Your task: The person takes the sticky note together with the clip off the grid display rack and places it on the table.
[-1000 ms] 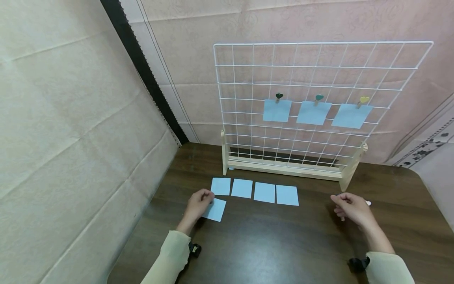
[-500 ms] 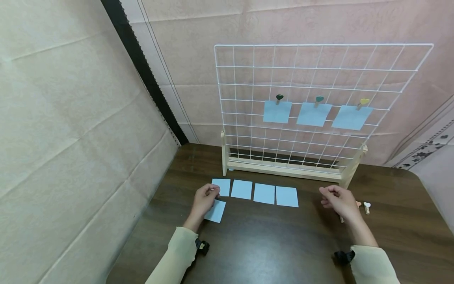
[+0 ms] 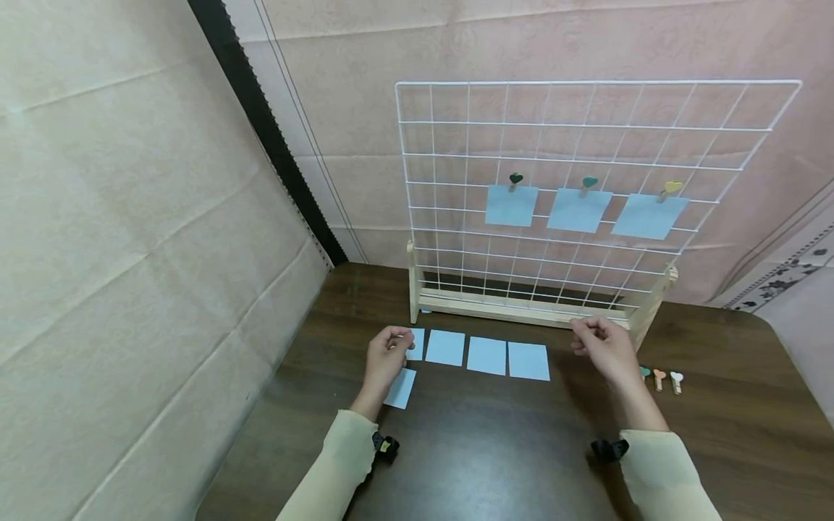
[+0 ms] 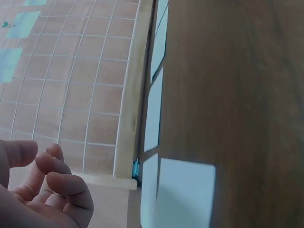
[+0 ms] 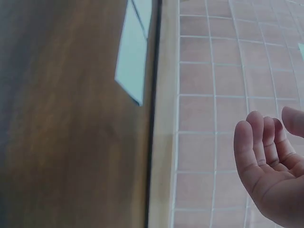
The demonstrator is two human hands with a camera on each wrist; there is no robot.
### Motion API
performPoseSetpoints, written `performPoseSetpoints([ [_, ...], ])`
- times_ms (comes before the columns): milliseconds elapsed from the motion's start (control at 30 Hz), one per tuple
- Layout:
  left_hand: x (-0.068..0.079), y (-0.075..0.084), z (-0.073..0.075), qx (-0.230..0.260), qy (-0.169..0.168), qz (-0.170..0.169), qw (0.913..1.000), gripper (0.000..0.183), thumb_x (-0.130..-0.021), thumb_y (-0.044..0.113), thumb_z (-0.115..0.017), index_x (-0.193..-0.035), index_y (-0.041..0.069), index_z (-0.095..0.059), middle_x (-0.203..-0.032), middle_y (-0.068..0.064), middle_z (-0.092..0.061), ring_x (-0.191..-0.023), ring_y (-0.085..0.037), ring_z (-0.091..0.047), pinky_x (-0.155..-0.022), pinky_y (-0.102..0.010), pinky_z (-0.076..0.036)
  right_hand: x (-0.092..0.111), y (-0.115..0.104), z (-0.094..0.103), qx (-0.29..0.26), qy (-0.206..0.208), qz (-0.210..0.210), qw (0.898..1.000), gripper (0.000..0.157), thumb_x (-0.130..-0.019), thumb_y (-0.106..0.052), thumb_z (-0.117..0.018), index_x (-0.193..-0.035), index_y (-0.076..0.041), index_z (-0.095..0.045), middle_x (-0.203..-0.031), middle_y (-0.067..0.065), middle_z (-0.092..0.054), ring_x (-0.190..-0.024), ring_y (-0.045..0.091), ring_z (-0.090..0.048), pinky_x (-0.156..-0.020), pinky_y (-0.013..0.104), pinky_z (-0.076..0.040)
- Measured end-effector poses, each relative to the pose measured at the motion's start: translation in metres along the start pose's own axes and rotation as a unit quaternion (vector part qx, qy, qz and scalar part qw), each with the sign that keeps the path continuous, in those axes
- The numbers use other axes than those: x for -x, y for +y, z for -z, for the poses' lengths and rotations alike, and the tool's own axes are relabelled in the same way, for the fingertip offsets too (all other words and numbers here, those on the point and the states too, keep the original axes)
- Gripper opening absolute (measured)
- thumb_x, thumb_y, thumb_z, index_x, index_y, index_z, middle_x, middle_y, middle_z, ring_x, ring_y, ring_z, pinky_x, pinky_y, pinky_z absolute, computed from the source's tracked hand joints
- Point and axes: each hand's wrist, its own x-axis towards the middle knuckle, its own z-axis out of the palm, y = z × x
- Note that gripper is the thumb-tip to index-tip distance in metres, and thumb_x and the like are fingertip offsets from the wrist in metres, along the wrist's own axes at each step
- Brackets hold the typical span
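Observation:
My left hand [image 3: 386,358] hovers over the left end of a row of blue paper squares [image 3: 445,348], partly hiding the leftmost square and one lying in front [image 3: 401,389]. In the left wrist view its fingers [image 4: 71,187] are loosely curled with nothing between them. My right hand [image 3: 606,351] is raised before the right part of the wooden stand [image 3: 502,307]. The right wrist view shows its fingers [image 5: 245,147] relaxed and holding nothing. A white wire grid [image 3: 456,155] stands above, bearing three blue squares [image 3: 511,206] under heart clips: dark green [image 3: 515,178], teal [image 3: 589,181] and yellow [image 3: 672,187].
Right of my right forearm, small heart clothespins lie on the dark wooden table [image 3: 495,449]: green [image 3: 644,372], orange [image 3: 659,380] and white [image 3: 677,382]. A small blue item [image 4: 136,168] sits by the stand's left foot. Pale cloth [image 3: 163,289] hangs at the left.
My right hand has moved left and toward the grid, uncovering the clothespins. My left hand has shifted slightly right and forward. The paper squares stay where they were.

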Motion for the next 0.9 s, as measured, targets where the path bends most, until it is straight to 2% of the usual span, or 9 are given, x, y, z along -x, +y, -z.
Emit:
performPoseSetpoints([
  [133, -0.002, 0.004, -0.006, -0.001, -0.009, -0.004, 1.0000, 0.016, -0.101, 0.012, -0.070, -0.112, 0.000, -0.072, -0.092, -0.018, -0.074, -0.057, -0.017, -0.053, -0.051, -0.021, -0.043, -0.006, -0.009, -0.003, 0.008, 0.005, 0.007, 1.000, 0.041, -0.110, -0.030, -0.060, -0.123, 0.009, -0.065, -0.092, 0.013, -0.071, -0.076, 0.010, -0.072, -0.071, 0.025, -0.061],
  [367, -0.010, 0.012, -0.015, -0.001, -0.022, -0.023, 0.9995, 0.018, -0.101, 0.011, -0.070, -0.116, 0.002, -0.072, -0.108, -0.024, -0.074, -0.064, -0.030, -0.063, -0.054, -0.024, -0.048, -0.016, -0.028, -0.012, 0.000, 0.012, 0.023, 1.000, 0.040, -0.109, -0.030, -0.061, -0.121, 0.008, -0.067, -0.097, 0.017, -0.071, -0.077, 0.007, -0.071, -0.072, 0.024, -0.061],
  [433, -0.011, 0.016, -0.018, -0.003, -0.026, -0.027, 0.9993, 0.018, -0.100, 0.011, -0.071, -0.117, 0.003, -0.072, -0.109, -0.022, -0.074, -0.064, -0.029, -0.064, -0.052, -0.022, -0.046, -0.019, -0.034, -0.015, -0.001, 0.010, 0.031, 0.999, 0.040, -0.109, -0.031, -0.062, -0.121, 0.007, -0.067, -0.102, 0.020, -0.070, -0.079, 0.006, -0.070, -0.073, 0.023, -0.061],
  [500, -0.013, 0.020, -0.022, -0.005, -0.029, -0.029, 0.9991, 0.020, -0.101, 0.013, -0.071, -0.118, 0.003, -0.072, -0.108, -0.020, -0.074, -0.062, -0.023, -0.064, -0.050, -0.021, -0.043, -0.021, -0.041, -0.017, -0.006, 0.007, 0.044, 0.999, 0.040, -0.109, -0.030, -0.062, -0.121, 0.007, -0.067, -0.102, 0.015, -0.070, -0.081, 0.006, -0.070, -0.074, 0.023, -0.061],
  [633, -0.016, 0.026, -0.028, -0.016, -0.035, -0.039, 0.9985, 0.024, -0.102, 0.018, -0.070, -0.122, 0.004, -0.071, -0.106, -0.011, -0.074, -0.063, -0.023, -0.064, -0.048, -0.021, -0.040, -0.025, -0.057, -0.020, -0.013, 0.003, 0.064, 0.998, 0.041, -0.109, -0.030, -0.062, -0.124, 0.008, -0.067, -0.103, 0.014, -0.070, -0.084, 0.005, -0.071, -0.075, 0.021, -0.060],
  [733, -0.020, 0.031, -0.032, -0.011, -0.041, -0.049, 0.9979, 0.023, -0.103, 0.017, -0.068, -0.123, 0.005, -0.072, -0.107, -0.009, -0.073, -0.065, -0.025, -0.065, -0.052, -0.024, -0.046, -0.028, -0.067, -0.022, -0.012, 0.007, 0.072, 0.997, 0.045, -0.110, -0.033, -0.059, -0.126, 0.008, -0.066, -0.110, 0.022, -0.068, -0.085, 0.008, -0.072, -0.075, 0.020, -0.059],
  [800, -0.022, 0.035, -0.034, -0.012, -0.045, -0.056, 0.9974, 0.022, -0.103, 0.017, -0.068, -0.122, 0.007, -0.072, -0.109, -0.011, -0.073, -0.063, -0.018, -0.062, -0.057, -0.026, -0.050, -0.031, -0.073, -0.023, -0.009, 0.012, 0.075, 0.997, 0.047, -0.110, -0.037, -0.057, -0.127, 0.007, -0.065, -0.114, 0.025, -0.068, -0.087, 0.013, -0.073, -0.076, 0.019, -0.059],
  [900, -0.026, 0.043, -0.037, -0.021, -0.054, -0.067, 0.9960, 0.024, -0.103, 0.017, -0.067, -0.124, 0.006, -0.072, -0.112, -0.014, -0.073, -0.066, -0.023, -0.065, -0.062, -0.027, -0.054, -0.036, -0.083, -0.025, -0.012, 0.019, 0.081, 0.996, 0.049, -0.111, -0.038, -0.055, -0.128, 0.007, -0.065, -0.116, 0.027, -0.068, -0.090, 0.020, -0.074, -0.077, 0.021, -0.060],
])
